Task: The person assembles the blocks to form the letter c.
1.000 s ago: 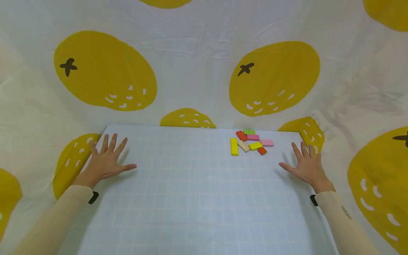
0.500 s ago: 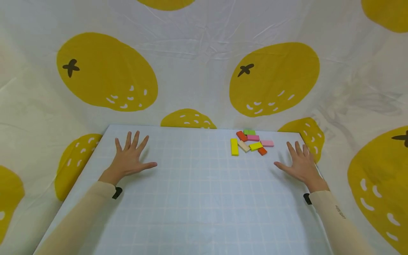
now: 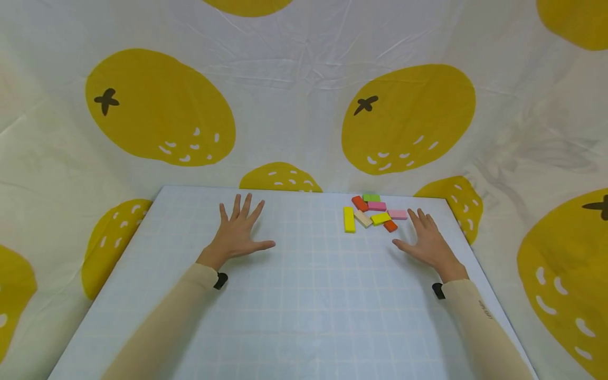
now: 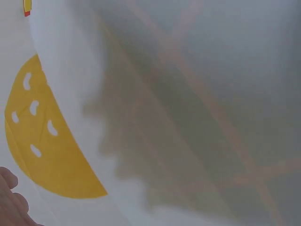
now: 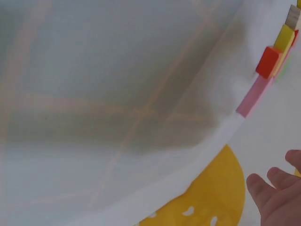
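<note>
My left hand [image 3: 235, 232] hovers over the left half of the table with its fingers spread, holding nothing. On the right, my right hand [image 3: 429, 244] is also spread and empty, close to a light pink block [image 3: 397, 215]. A loose cluster of small blocks lies near the table's back edge: a long yellow block [image 3: 349, 219], a tan block [image 3: 363, 219], a shorter yellow block [image 3: 380, 218], a red block [image 3: 360, 203], an orange-red block [image 3: 390, 226], a darker pink block [image 3: 377, 206] and a green block [image 3: 371, 198]. Fingertips show at the edge of each wrist view.
The table [image 3: 304, 295] has a pale blue cover with a white grid. Behind it and at both sides hangs a white cloth [image 3: 290, 105] printed with large yellow fruit. Each wrist carries a black band, the left band [image 3: 220, 281] and the right band [image 3: 439, 291].
My left hand has moved a long way right, toward the table's middle. My right hand has shifted left, closer to the blocks. The blocks lie where they were.
</note>
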The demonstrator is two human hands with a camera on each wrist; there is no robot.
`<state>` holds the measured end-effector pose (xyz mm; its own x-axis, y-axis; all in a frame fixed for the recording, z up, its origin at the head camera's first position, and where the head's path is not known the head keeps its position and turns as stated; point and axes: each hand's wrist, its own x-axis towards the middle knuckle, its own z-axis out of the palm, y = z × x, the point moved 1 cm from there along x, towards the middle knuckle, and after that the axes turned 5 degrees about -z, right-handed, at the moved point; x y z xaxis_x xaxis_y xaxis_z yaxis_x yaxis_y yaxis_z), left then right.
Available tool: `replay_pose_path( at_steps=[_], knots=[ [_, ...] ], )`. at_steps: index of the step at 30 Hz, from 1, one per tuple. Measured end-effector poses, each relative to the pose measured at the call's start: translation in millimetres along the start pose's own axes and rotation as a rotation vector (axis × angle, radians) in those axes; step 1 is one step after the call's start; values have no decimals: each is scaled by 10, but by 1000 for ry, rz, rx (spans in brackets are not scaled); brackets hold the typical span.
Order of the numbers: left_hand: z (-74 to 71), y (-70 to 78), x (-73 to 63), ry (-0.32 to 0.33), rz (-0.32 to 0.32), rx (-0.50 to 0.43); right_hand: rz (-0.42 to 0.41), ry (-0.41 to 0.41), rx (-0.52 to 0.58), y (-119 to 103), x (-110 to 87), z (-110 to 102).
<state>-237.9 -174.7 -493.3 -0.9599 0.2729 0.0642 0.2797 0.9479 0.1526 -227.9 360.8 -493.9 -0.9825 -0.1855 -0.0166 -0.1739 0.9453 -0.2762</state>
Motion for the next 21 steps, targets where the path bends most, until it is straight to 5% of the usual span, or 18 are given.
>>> replay_pose_path(
  at_steps=[10, 21],
  knots=[
    [147, 603, 246, 21, 102, -28, -37, -15, 46, -215, 169, 88],
    [400, 1069, 502, 0, 174, -3, -125, -47, 97, -351, 375, 190]
  ],
)
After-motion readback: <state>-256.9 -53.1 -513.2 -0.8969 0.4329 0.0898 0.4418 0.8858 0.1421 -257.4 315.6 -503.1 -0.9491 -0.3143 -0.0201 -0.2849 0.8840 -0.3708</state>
